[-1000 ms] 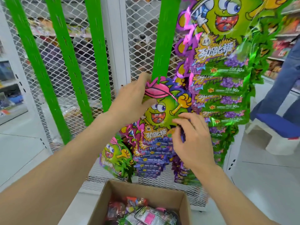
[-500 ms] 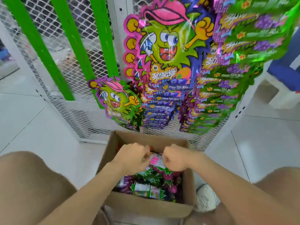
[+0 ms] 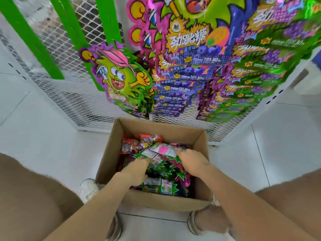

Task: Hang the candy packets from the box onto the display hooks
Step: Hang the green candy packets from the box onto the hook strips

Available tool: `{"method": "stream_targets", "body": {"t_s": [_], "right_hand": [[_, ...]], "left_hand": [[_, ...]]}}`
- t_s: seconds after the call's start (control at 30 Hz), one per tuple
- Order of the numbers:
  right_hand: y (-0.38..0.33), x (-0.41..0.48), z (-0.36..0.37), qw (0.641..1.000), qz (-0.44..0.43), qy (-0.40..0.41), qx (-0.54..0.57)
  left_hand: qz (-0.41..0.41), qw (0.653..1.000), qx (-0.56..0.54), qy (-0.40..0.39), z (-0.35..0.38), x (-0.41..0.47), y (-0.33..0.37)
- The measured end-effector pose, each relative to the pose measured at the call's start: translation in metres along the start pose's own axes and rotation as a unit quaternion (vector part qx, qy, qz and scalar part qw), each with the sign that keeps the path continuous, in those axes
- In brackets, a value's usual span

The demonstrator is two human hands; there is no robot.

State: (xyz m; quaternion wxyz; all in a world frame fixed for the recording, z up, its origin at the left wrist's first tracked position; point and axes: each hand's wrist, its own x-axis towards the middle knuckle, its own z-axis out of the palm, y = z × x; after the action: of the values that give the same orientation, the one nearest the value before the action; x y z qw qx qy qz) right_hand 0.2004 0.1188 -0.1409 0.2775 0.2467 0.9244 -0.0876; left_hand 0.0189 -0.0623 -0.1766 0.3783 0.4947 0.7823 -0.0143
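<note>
Right-hand fingers (image 3: 182, 153) are curling over the near edge of the top candy packet (image 3: 162, 150) and gripping it, the right hand (image 3: 193, 160) sitting knuckles-up inside the box (image 3: 156, 200). The left hand (image 3: 137, 168) is reaching in beside it, fingertips going under the same pile and hiding there, so I cannot tell whether they are clenching anything. That top packet is lying back-side up: glossy foil, a jagged green starburst edge, pale printed panels and a bright pink square in the middle. Under it more loose packets (image 3: 161, 186) are heaping up, crinkly and shiny, green and magenta near us, red at the far corner. The box is plain brown cardboard, flaps open, sitting on a white tiled floor (image 3: 43, 136). Above it, filled rows are hanging on a white mesh panel (image 3: 69, 94) with flat green strips (image 3: 29, 37): a mascot-shaped header card (image 3: 119, 75), blue packets (image 3: 182, 80), green-and-purple packets (image 3: 260, 66), all overlapping like shingles.
</note>
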Motion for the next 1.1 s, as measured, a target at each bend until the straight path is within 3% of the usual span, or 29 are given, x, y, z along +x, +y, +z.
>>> {"method": "stream_targets", "body": {"t_s": [0.13, 0.27, 0.43, 0.5, 0.57, 0.67, 0.77, 1.0, 1.1], "right_hand": [[-0.005, -0.005, 0.016, 0.999, -0.041, -0.036, -0.005], [-0.020, -0.007, 0.010, 0.998, -0.054, 0.009, -0.006], [-0.019, -0.013, -0.047, 0.974, -0.133, 0.080, 0.166], [-0.018, -0.027, -0.084, 0.954, -0.174, 0.102, 0.223], [-0.016, -0.044, -0.117, 0.931, -0.192, 0.133, 0.280], [-0.004, -0.066, -0.155, 0.902, -0.177, 0.195, 0.343], [0.014, -0.088, -0.183, 0.888, -0.134, 0.225, 0.378], [0.014, -0.121, -0.207, 0.853, -0.134, 0.297, 0.408], [0.010, -0.134, -0.215, 0.850, -0.140, 0.330, 0.385]], "left_hand": [[0.007, 1.000, -0.004, -0.012, -0.002, -0.008, 0.005], [0.025, 1.000, 0.007, 0.001, -0.007, -0.015, 0.012], [0.070, 0.984, -0.006, 0.162, -0.033, -0.031, 0.027], [0.133, 0.970, -0.074, 0.192, -0.054, -0.041, 0.035], [0.182, 0.950, -0.192, 0.167, -0.076, -0.052, 0.044], [0.200, 0.908, -0.344, 0.129, -0.103, -0.077, 0.058], [0.175, 0.862, -0.453, 0.143, -0.116, -0.093, 0.062], [0.156, 0.810, -0.544, 0.157, -0.134, -0.118, 0.078], [0.150, 0.780, -0.573, 0.203, -0.143, -0.130, 0.089]]}}
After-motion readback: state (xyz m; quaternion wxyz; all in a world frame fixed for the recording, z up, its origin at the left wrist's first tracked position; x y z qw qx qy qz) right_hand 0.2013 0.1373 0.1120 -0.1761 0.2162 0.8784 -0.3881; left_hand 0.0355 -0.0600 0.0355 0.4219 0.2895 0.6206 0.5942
